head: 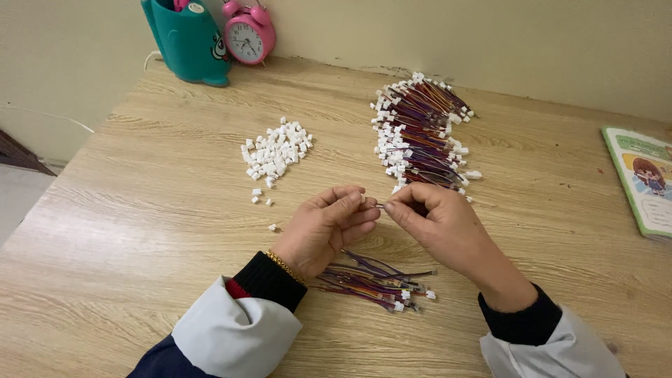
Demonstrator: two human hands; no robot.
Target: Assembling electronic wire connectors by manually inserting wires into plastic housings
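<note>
Wooden desk (140, 231), your left hand (329, 227) and right hand (437, 220) fingertips together pinching a small connector piece (379, 206), loose wires (374, 280) just below, white housings (275, 152) beyond the left hand.

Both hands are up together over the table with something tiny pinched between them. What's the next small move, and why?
Probably press the two hands the last bit together. The left hand and right hand meet fingertip to fingertip above the small wire bundle, with a thin piece barely showing between them. What it is cannot be told. The loose white connectors and the large wire pile lie untouched.
</note>
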